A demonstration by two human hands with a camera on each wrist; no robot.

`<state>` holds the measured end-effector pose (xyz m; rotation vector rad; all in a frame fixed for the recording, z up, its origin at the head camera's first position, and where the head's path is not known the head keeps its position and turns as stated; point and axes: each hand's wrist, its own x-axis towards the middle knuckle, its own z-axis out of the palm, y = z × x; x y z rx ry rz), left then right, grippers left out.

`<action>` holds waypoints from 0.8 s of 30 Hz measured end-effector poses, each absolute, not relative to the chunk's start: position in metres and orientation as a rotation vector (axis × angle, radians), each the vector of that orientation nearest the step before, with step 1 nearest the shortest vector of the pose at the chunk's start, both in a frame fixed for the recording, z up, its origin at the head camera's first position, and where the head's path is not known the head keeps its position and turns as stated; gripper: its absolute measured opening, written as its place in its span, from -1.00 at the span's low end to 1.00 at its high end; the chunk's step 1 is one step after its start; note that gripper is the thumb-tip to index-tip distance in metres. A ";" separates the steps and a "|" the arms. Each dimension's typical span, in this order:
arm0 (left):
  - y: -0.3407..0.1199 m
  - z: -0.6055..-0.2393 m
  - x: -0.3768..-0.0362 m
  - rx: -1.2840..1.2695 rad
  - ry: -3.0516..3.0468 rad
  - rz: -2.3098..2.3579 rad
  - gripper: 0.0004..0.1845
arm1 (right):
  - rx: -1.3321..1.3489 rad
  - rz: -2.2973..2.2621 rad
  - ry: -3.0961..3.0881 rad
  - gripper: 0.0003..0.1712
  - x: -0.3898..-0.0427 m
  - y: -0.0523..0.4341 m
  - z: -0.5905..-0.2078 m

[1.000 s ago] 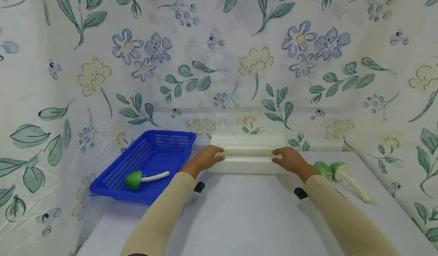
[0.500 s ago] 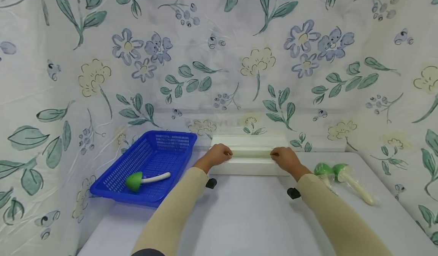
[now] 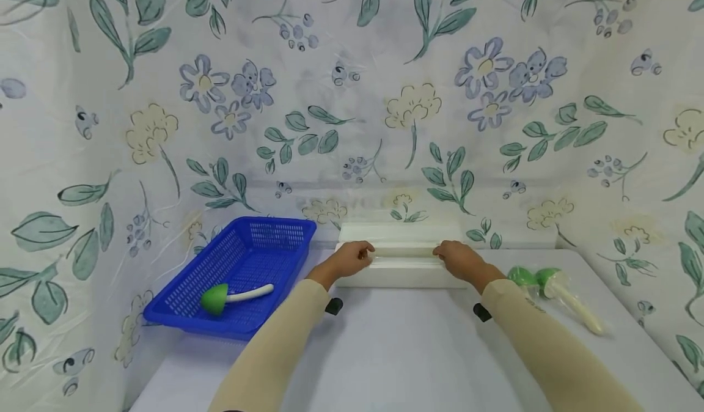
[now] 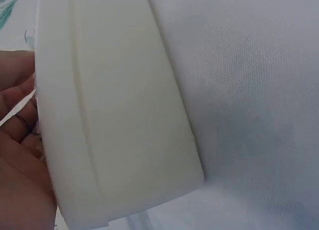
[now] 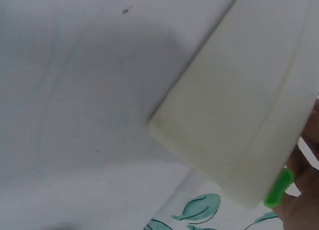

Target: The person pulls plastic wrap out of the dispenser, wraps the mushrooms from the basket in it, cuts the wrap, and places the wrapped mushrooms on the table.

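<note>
Both hands have moved very little since the earlier frames; they stay at the top edge of the white box, with the fingers now curled over its lid seam.

At the far left stands the blue basket on the worktop, and inside it lies a green-capped toy mushroom with a white stem. Just to the right of the basket comes the left hand. Its fingers are bent and hold the left end of the white box at the seam between lid and body; in the left wrist view the fingers lie against the left side of the box, touching it (the fingertips themselves are hidden behind the edge).

The box sits at the back of the worktop, close to the flowered cloth, between the two hands. The right hand grips the right end in the same way, fingers curled over the top edge. In the right wrist view only a small part of this hand shows beside the box corner.

Further right, near the right sleeve, lie two more green-capped mushrooms in clear wrap, apart from the box.
</note>
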<state>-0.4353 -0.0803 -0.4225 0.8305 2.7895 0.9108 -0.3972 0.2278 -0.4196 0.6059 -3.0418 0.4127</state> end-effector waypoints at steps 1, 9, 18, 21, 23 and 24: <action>-0.081 -0.423 -0.436 0.832 2.791 0.921 -0.71 | 0.625 0.387 -3.065 -0.66 -0.396 0.229 -0.418; -0.088 -0.421 -0.438 0.904 3.003 0.565 -0.67 | 0.684 0.257 -2.990 -0.69 -0.397 0.235 -0.415; -0.093 -0.435 -0.427 1.223 3.371 -0.147 -0.76 | 0.554 0.271 -2.772 -0.84 -0.390 0.233 -0.434; -0.095 -0.439 -0.427 1.356 3.470 -0.306 -0.83 | 0.533 0.271 -2.652 -0.90 -0.390 0.231 -0.443; -0.096 -0.441 -0.428 1.423 3.508 -0.357 -0.85 | 0.542 0.254 -2.565 -0.94 -0.391 0.231 -0.449; -0.097 -0.442 -0.428 1.439 3.522 -0.366 -0.85 | 0.548 0.244 -2.525 -0.96 -0.391 0.231 -0.452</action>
